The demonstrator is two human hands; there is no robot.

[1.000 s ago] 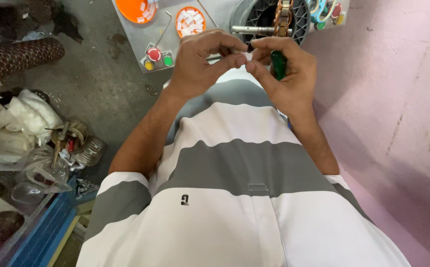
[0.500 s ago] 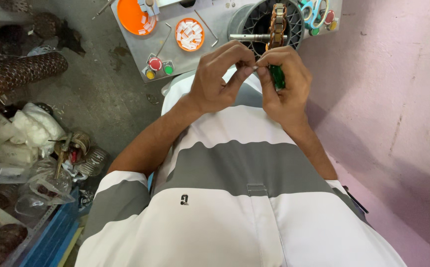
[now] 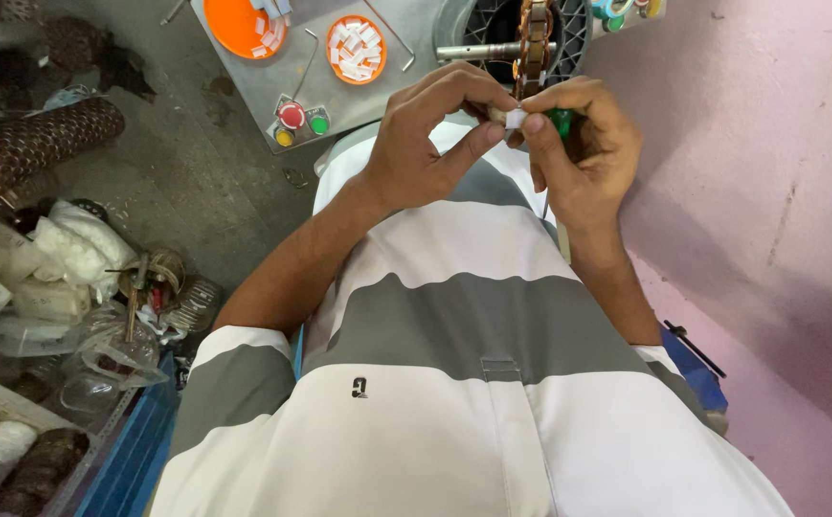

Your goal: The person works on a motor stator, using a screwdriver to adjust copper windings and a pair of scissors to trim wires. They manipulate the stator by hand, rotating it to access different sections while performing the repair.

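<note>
Shirt (image 3: 435, 383), grey and white striped, fills the lower half of the view below my forearms. Pink wall (image 3: 770, 144) runs along the 3 o'clock side. Grey metal bench plate (image 3: 339, 86) sits at 12 o'clock, carrying an orange dish (image 3: 239, 21) at 11 o'clock, a smaller orange dish of white slips (image 3: 356, 48) beside it, and a cluster of red, green and yellow buttons (image 3: 301, 120) at its near edge. Wound copper-coloured core (image 3: 534, 43) on a shaft stands at 12 to 1 o'clock, in front of a black ribbed housing. Clutter of bags and brown coils (image 3: 43, 134) lies at 9 to 10 o'clock.

My left hand (image 3: 426, 144) is raised near 12 o'clock, thumb and forefinger pinched on a small white slip (image 3: 515, 118). My right hand (image 3: 584, 144) meets it from the 1 o'clock side, fingertips also on the slip, with a green-handled tool (image 3: 562, 120) clenched in the palm. The slip sits between both hands, just below the core.
</note>
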